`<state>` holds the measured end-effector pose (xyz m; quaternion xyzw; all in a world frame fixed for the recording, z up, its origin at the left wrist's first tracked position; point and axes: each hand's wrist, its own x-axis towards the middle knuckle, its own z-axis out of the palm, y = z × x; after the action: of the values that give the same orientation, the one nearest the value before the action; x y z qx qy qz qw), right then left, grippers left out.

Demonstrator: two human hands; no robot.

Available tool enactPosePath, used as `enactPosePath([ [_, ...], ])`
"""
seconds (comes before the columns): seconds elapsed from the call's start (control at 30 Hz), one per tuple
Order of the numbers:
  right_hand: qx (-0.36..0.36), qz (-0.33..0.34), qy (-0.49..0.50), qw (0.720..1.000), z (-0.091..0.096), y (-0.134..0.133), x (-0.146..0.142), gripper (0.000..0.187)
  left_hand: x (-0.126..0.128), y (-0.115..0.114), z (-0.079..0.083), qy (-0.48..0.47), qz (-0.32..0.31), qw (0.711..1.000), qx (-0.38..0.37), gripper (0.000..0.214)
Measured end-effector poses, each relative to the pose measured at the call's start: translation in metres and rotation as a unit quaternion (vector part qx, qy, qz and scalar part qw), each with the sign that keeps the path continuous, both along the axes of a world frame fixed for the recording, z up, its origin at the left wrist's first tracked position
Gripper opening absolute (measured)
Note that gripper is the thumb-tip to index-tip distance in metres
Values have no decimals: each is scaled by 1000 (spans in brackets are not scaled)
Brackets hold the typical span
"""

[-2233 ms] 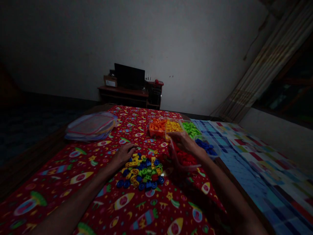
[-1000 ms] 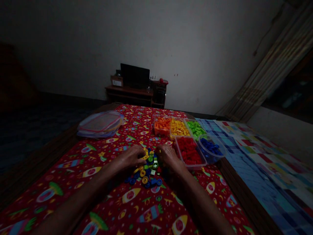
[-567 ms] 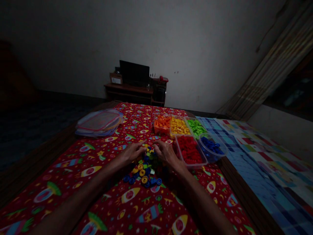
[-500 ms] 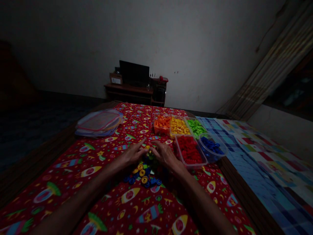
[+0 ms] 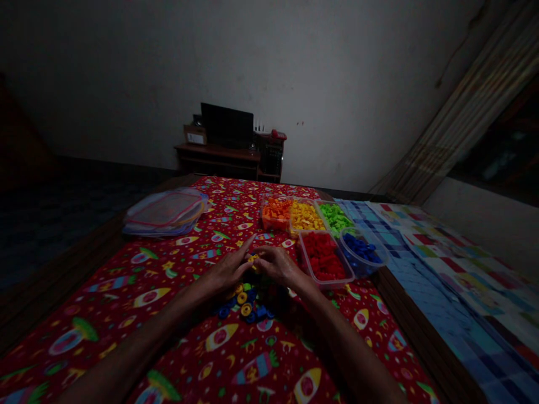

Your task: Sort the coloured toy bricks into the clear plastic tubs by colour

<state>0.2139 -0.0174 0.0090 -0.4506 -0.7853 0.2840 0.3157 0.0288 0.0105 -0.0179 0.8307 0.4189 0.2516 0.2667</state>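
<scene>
cloth (image 5: 177, 314): red rocket print, work surface
pile (image 5: 248, 303): mixed small pieces, loose, just this side of both hands
left hand (image 5: 229, 269): over the pile, forefinger out straight, rest curled; tips meet a yellow piece (image 5: 253, 258)
right hand (image 5: 278, 265): curled, pinching the same piece from the other side (grip partly dark)
tubs: right of the pile, one colour each, probably for sorting; red (image 5: 325, 259), blue (image 5: 361, 250), behind them orange (image 5: 275, 212), yellow (image 5: 305, 216), green (image 5: 335, 216)
lids (image 5: 165, 211): stacked, well left of the tubs

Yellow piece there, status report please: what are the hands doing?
Both hands, left hand and right hand, pinch yellow piece. Loose mixed pile beneath. Nothing blocking.
</scene>
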Motion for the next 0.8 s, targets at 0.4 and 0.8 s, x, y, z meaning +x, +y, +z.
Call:
enactPosePath([
  [0.4,119,-156,-43,980,32,13,49,24,-17,28,-19,-10,40,993,109,39],
  [0.8,110,-297,-262,912,63,103,115,21,-15,27,-21,40,6,998,43,42],
])
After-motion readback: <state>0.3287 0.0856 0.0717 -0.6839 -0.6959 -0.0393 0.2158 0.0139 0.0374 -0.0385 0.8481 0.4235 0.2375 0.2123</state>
